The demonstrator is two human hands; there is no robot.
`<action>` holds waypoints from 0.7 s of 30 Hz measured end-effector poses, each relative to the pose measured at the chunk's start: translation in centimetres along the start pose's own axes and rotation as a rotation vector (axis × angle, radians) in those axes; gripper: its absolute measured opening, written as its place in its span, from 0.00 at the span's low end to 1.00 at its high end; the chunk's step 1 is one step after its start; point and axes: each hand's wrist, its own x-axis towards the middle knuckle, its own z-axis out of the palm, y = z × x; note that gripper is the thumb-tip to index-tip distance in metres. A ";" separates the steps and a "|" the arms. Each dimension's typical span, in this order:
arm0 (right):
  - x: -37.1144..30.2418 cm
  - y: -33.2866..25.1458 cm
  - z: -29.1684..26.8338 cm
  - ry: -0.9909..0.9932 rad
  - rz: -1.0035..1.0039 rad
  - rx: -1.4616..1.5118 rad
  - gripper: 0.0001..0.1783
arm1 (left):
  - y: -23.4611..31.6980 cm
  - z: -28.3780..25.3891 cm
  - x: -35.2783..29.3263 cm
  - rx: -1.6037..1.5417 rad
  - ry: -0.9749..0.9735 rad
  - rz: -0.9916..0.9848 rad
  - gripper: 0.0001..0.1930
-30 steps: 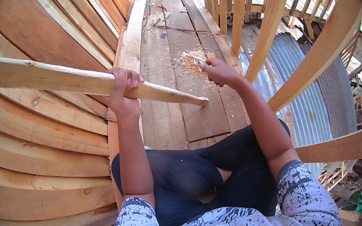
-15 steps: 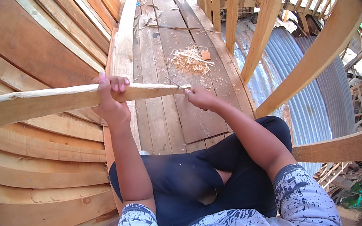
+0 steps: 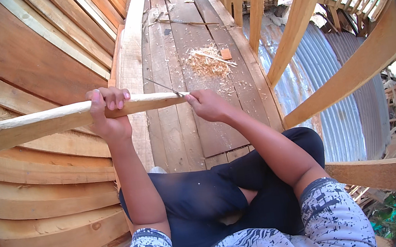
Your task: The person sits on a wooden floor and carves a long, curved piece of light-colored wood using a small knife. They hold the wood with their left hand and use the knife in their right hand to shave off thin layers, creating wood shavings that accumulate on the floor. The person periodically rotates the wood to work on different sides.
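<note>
A long pale piece of wood (image 3: 43,125) runs across in front of me from the left rim, its top edge freshly whittled. My left hand (image 3: 110,112) is closed round it, fingers over the top edge. At its right end my right hand (image 3: 207,105) is closed on a knife, whose handle is hidden in the fist. The thin dark knife blade (image 3: 164,86) points up and left, and its base is against or right beside the wood's tip. I cannot tell whether the right hand also touches the wood.
Beyond my hands, wood shavings (image 3: 208,62) are heaped on the plank floor (image 3: 185,25) beside a small orange block (image 3: 226,54). Stacked boards (image 3: 42,194) curve along my left. Wooden railing posts (image 3: 295,25) stand on the right, with corrugated metal sheets (image 3: 321,87) below them.
Both hands and the wood have shifted left, the wood's right end most clearly. The knife blade now shows longer, tilted up and left across the floor.
</note>
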 end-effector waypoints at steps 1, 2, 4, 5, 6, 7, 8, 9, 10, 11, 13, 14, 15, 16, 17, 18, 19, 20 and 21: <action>0.6 2.0 1.0 0.014 0.113 -0.014 0.25 | -0.1 -0.2 -0.2 0.004 -0.004 -0.004 0.17; 1.1 5.7 1.3 0.058 0.230 -0.039 0.25 | -0.4 0.6 0.1 -0.015 -0.031 -0.002 0.17; 0.8 10.5 2.4 0.177 0.303 -0.149 0.24 | -0.6 0.7 0.3 -0.044 -0.092 -0.010 0.16; 1.3 9.4 2.3 0.114 0.265 -0.130 0.25 | -0.6 -0.1 0.2 -0.055 -0.131 -0.013 0.16; 1.5 7.1 1.9 0.043 0.226 -0.110 0.26 | -0.3 -0.9 0.1 -0.062 -0.163 -0.019 0.15; 1.4 5.3 1.4 -0.030 0.194 -0.096 0.27 | -0.1 -1.1 0.1 -0.048 -0.151 -0.012 0.15; 1.4 4.2 0.9 -0.037 0.104 -0.027 0.26 | -0.1 -1.0 0.1 -0.046 -0.141 -0.007 0.15; 1.4 3.5 0.8 -0.053 0.017 0.040 0.25 | -0.1 -1.0 -0.1 -0.042 -0.122 -0.005 0.15; 1.4 3.2 0.7 -0.069 -0.071 0.108 0.24 | -0.1 -0.9 -0.1 -0.042 -0.115 -0.006 0.15; 1.4 5.5 0.8 -0.016 0.014 0.106 0.25 | -0.5 -0.2 0.1 -0.057 -0.114 -0.009 0.15; 1.9 11.2 1.9 0.098 0.169 0.115 0.27 | -0.6 0.4 0.2 -0.087 -0.155 -0.017 0.15; 1.7 8.3 1.8 0.016 0.248 0.081 0.26 | -0.3 -1.0 0.1 -0.082 -0.177 -0.019 0.15; 1.5 5.6 1.4 -0.004 0.193 0.021 0.26 | -0.1 -1.7 0.1 -0.088 -0.207 -0.018 0.15; 1.1 3.3 0.8 -0.020 0.146 -0.049 0.26 | 0.0 -1.8 0.3 -0.080 -0.182 -0.008 0.15; 0.7 2.5 0.6 -0.038 0.106 -0.116 0.26 | 0.0 -1.6 0.1 -0.073 -0.155 -0.007 0.15; 0.8 2.7 0.8 -0.031 0.050 -0.077 0.26 | 0.0 -1.5 -0.1 -0.064 -0.127 -0.006 0.15; 1.0 3.0 0.9 -0.026 -0.006 -0.037 0.26 | 0.0 -1.4 0.0 -0.058 -0.113 -0.004 0.15; 1.0 3.4 1.0 -0.021 -0.058 -0.001 0.25 | 0.0 -1.1 0.0 -0.055 -0.096 -0.004 0.15; 1.0 5.5 1.1 -0.004 0.041 -0.013 0.25 | -0.4 -0.6 0.1 -0.063 -0.087 -0.006 0.15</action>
